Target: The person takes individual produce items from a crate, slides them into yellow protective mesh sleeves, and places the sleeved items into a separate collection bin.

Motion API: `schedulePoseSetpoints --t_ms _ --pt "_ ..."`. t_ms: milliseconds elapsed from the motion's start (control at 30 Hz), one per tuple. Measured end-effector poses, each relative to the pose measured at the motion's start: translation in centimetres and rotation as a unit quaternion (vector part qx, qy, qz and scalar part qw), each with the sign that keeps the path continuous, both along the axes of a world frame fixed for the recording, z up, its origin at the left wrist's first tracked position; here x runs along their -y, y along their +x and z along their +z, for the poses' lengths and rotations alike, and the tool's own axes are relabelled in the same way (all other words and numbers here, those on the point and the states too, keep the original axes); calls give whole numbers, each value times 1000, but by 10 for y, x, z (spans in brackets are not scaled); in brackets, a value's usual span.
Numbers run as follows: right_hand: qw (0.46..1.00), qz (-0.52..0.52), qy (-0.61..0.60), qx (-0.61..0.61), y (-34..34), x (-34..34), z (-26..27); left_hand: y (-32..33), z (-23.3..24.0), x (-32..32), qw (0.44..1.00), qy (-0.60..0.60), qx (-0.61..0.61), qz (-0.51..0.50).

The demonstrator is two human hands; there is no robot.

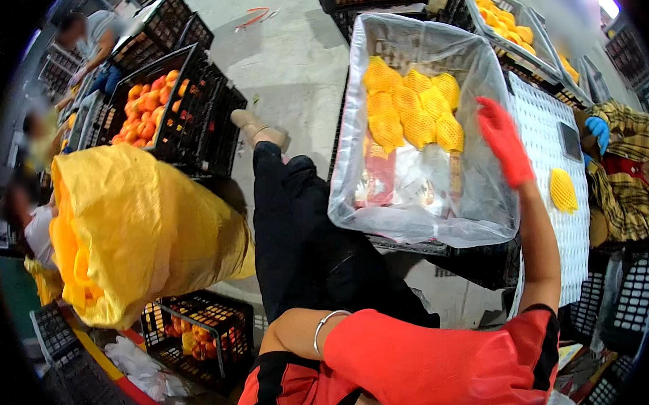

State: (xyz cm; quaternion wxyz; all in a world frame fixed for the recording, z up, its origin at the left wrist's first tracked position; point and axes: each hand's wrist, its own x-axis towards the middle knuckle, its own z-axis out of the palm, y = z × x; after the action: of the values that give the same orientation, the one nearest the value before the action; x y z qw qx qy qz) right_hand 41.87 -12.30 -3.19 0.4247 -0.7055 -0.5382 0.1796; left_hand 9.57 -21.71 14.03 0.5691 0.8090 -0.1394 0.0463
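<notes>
My right hand (pixel 502 143), in a red glove, hovers at the right wall of a crate lined with clear plastic film (pixel 426 236). Nothing shows between its fingers. Several fruits in yellow foam nets (pixel 407 104) fill the crate's far half; red and white printed sheets (pixel 380 178) show on its near floor. My left hand (pixel 461 359), also red-gloved, crosses in front of my chest close to the camera. Its fingers blur against the red shirt, so its grip is unclear. Right of the crate, a yellow foam net (pixel 563 190) lies on a white woven-textured surface (pixel 554 247).
A big yellow sack (pixel 141 227) of foam nets leans at my left. Beyond it stands a black crate of peach-like fruit (pixel 146 110); another fruit crate (pixel 200 333) is below. A co-worker's blue-gloved hand (pixel 598 133) is near a dark flat device (pixel 570 142).
</notes>
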Motion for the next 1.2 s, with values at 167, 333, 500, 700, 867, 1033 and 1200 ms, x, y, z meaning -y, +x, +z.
schedulePoseSetpoints --t_ms 167,333,500,700,867,1033,1200 --pt "914 48 -300 269 33 -92 -121 3 -58 -55 951 251 121 134" --pt "875 -24 -399 274 66 -107 -189 3 -189 -123 819 230 0 525" --pt "784 52 -561 259 41 -110 -154 1 -184 -120 831 178 -54 525" --pt "961 20 -265 72 50 -43 -180 15 -185 -114 827 246 -35 505" --pt "978 15 -153 -143 -70 -25 -45 0 -178 -113 852 109 -25 511" --pt "977 -10 124 -171 -159 14 -5 23 -166 -81 770 -286 45 569" --pt "974 22 225 -17 -225 68 11 16 -170 -67 727 -352 130 576"
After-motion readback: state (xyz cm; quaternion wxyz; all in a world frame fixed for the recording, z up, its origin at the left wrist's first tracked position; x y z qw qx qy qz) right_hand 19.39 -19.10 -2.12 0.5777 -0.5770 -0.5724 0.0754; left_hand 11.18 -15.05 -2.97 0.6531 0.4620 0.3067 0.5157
